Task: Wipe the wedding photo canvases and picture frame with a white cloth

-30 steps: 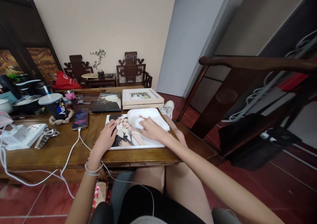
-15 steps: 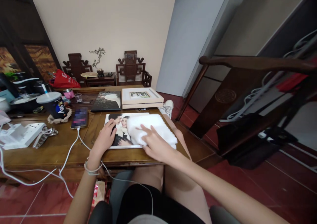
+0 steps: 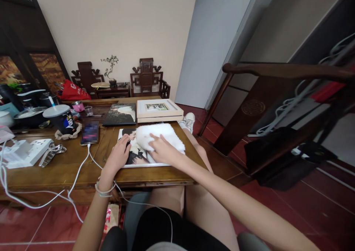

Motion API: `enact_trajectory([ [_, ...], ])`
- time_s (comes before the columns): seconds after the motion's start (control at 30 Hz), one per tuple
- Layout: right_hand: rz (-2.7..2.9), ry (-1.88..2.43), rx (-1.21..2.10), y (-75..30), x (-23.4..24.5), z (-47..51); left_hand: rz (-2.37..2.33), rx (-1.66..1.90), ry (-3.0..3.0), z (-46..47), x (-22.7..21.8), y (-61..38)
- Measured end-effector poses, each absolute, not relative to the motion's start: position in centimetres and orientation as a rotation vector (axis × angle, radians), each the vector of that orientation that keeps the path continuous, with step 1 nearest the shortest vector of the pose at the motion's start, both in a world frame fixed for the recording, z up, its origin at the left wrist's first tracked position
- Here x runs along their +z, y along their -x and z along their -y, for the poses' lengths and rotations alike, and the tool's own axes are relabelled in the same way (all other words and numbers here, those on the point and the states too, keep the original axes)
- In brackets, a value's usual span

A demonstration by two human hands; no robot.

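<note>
- The phone (image 3: 89, 134) lay on the wooden table (image 3: 155, 175).
- The left hand (image 3: 119, 153) rested on the left side of the photo panel (image 3: 140, 160), fingers extended and nearly together.
- The white cloth (image 3: 166, 131) covered the panel's right part.
- The right hand (image 3: 165, 150) lay on the cloth, its visible fingers apart.

No wording is legible; white marks (image 3: 79, 92) on the red bag (image 3: 70, 91) are too small to make out; the dark cup (image 3: 58, 123) bears a crowned emblem (image 3: 68, 121) — mostly blue and white; the chair back (image 3: 242, 116) has a round carved sign (image 3: 253, 107).
</note>
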State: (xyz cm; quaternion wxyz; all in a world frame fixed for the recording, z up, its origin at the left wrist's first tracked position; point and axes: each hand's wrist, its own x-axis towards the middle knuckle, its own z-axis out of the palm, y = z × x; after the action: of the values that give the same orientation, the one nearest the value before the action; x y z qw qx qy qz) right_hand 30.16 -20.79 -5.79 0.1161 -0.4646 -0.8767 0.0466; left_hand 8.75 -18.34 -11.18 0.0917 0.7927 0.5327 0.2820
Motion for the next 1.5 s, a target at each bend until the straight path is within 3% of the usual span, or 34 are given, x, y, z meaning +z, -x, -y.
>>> enact_trajectory([
  [0.27, 2.505, 1.475, 0.099, -28.8, -5.4, 15.5, -1.593, 0.833, -2.353, 18.3, -11.0, -8.7],
  [0.77, 2.671, 1.2, 0.245, -30.5, -5.0, 30.4, -1.594, 0.861, -2.316, 18.4, -11.1, -8.9],
  [1.23, 2.522, 1.541, 0.13, -27.2, -4.6, 15.2, -1.575, 0.841, -2.355, 18.1, -11.5, -8.7],
  [1.5, 2.624, 1.391, 0.117, -27.6, -5.0, 20.6, -1.59, 0.849, -2.338, 18.2, -11.4, -8.8],
])
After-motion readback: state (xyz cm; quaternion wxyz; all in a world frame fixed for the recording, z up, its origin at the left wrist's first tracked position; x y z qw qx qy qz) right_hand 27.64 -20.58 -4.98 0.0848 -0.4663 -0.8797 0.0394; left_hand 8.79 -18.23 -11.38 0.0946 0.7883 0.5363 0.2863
